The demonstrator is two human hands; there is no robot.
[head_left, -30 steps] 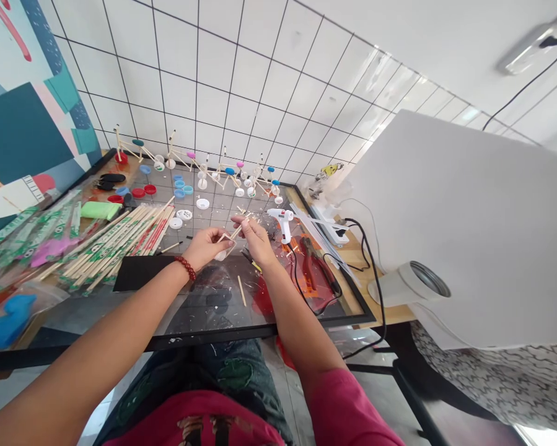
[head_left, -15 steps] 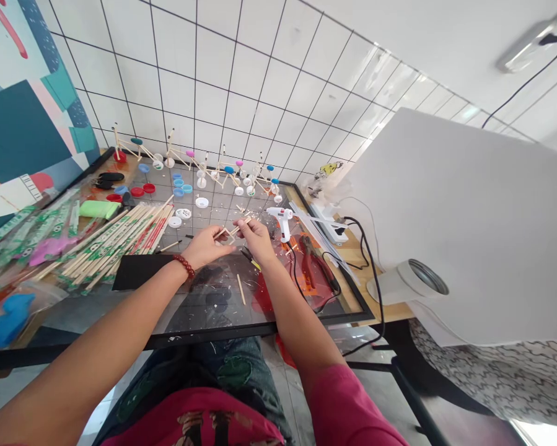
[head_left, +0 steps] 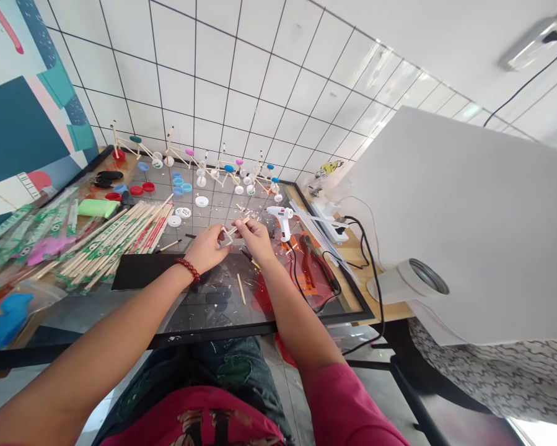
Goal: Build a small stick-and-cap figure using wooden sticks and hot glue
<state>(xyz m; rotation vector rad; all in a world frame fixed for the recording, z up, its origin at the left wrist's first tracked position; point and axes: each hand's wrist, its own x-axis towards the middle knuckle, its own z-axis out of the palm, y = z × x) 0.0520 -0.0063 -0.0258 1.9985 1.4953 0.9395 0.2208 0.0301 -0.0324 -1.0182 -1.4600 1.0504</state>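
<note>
Over the middle of the table, my left hand (head_left: 207, 249) pinches a small frame of joined wooden sticks (head_left: 228, 238). My right hand (head_left: 254, 240) comes in from the other side, thumb and fingers closed on a short stick (head_left: 241, 224) that meets the frame. Whether that stick is fixed to the frame I cannot tell. A loose wooden stick (head_left: 241, 289) lies on the table below my hands. Just right of my right hand is a white hot glue gun (head_left: 282, 222). Several little stick bicycles with bottle-cap wheels (head_left: 229, 170) stand along the wall.
Bundled wrapped chopsticks (head_left: 120, 244) and a black sheet (head_left: 141, 271) lie to the left. Blue caps (head_left: 178, 190) and red caps (head_left: 149, 186) sit behind them. On the right are red-handled pliers (head_left: 310, 257), a power strip (head_left: 329, 224) and the glue gun's cable (head_left: 295, 272).
My left hand has turned slightly and shifted a little left, tilting the stick frame so more of its angled end shows. My right hand stays nearly in place.
</note>
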